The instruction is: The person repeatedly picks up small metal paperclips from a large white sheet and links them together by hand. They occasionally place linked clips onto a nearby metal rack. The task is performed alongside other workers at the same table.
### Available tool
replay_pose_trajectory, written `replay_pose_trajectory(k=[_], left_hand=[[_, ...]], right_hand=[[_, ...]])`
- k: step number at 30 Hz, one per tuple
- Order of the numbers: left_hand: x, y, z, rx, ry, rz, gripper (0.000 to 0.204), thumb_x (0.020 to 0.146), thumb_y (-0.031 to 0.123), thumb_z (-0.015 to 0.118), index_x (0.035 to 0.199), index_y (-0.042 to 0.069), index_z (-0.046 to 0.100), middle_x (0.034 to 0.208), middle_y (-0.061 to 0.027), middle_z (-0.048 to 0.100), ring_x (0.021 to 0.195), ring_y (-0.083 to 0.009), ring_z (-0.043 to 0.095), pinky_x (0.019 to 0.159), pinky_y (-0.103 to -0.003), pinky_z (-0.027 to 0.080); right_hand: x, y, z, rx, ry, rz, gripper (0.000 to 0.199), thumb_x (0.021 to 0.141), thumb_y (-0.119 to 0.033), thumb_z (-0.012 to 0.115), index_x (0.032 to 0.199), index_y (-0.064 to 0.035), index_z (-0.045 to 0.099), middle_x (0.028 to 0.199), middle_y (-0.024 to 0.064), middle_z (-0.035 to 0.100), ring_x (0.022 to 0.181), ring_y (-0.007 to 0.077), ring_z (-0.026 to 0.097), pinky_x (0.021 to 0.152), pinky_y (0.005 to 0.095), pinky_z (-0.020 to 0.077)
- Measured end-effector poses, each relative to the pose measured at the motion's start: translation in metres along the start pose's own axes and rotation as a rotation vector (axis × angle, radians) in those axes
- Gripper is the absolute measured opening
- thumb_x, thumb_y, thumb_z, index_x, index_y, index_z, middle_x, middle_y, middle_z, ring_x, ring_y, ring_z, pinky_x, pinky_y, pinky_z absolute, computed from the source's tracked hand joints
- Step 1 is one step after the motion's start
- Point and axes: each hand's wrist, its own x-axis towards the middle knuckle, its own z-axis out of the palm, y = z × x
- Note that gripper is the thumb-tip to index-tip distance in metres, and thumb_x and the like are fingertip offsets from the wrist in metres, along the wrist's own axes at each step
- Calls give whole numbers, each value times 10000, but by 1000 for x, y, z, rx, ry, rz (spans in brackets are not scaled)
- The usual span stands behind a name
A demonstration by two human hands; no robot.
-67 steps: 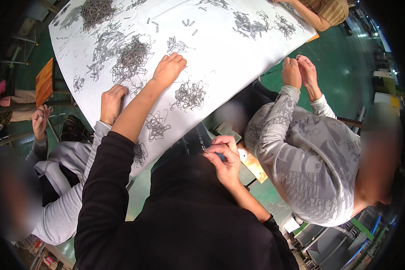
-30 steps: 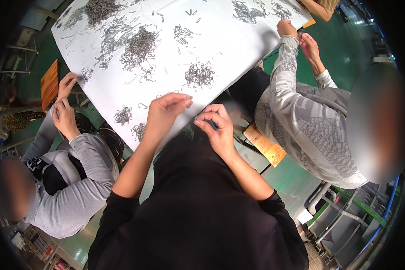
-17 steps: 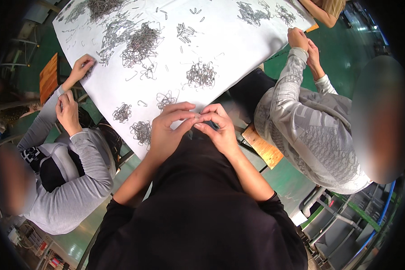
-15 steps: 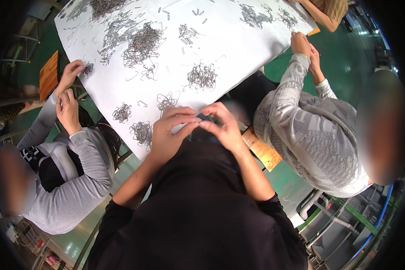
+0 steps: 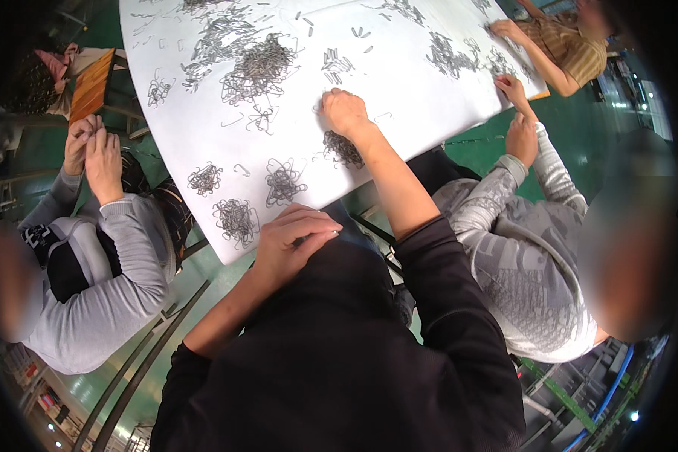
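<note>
My left hand (image 5: 292,237) is in front of my body at the table's near edge, thumb and fingers pinched together. A tiny pale bit shows at its fingertips, too small to name. Out over the white table my right hand (image 5: 345,113) has its fingers curled closed; whatever they hold is hidden. Just beyond it lies a small heap of narrow metal clips (image 5: 337,66). Partly under my right wrist is a tangled heap of bent wire pieces (image 5: 342,151). Closer to my left hand is another wire heap (image 5: 284,182).
More wire heaps lie at the near left corner (image 5: 235,221), and a large one (image 5: 260,68) sits farther back. Co-workers sit on both sides; one's hands (image 5: 98,151) are at left, another's (image 5: 518,128) at right. A wooden stool (image 5: 93,84) stands beyond the left edge.
My two hands were together at the fingertips. The right has reached forward over the table, while the left stays near my body, a little lower. The view has shifted slightly.
</note>
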Motion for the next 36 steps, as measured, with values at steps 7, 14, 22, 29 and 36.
replay_pose_trajectory(k=[7, 14, 22, 29, 36], left_hand=[[-10, -6, 6, -26, -46, 50, 130, 786, 8, 698, 907, 48, 727, 871, -83, 706, 799, -211, 644, 698, -300, 520], [-8, 4, 12, -49, -65, 183, 156, 776, -99, 646, 898, -9, 685, 842, -112, 676, 719, -191, 612, 664, -289, 490], [-19, 12, 31, -48, -105, 233, 151, 760, -84, 664, 895, -16, 668, 863, -115, 679, 758, -218, 629, 647, -286, 497], [-26, 37, 46, -70, -194, 313, 155, 772, -55, 679, 918, -4, 692, 884, -121, 692, 770, -217, 639, 628, -281, 508], [-43, 74, 80, -38, -299, 375, 168, 779, -34, 691, 943, 2, 696, 846, -106, 679, 747, -221, 628, 600, -289, 503]], right_hand=[[-103, -1, -37, 1380, 76, 140, 148, 938, -116, 531, 889, 3, 604, 706, 64, 613, 635, 146, 579, 612, 285, 467], [-258, -64, -62, 1775, 374, 220, 144, 955, -144, 577, 1012, -15, 550, 898, 64, 621, 651, 95, 591, 509, 220, 455], [-299, -97, -34, 1500, 736, 383, 109, 894, -118, 661, 942, -22, 642, 1002, -15, 501, 779, 38, 457, 651, 188, 385], [-327, -96, -43, 1373, 917, 452, 78, 874, -58, 659, 933, -13, 637, 1062, 37, 489, 980, 126, 506, 825, 250, 444], [-371, -89, -58, 1243, 1130, 545, 85, 868, -102, 669, 906, -32, 641, 1011, 38, 503, 819, 89, 463, 673, 220, 398]])
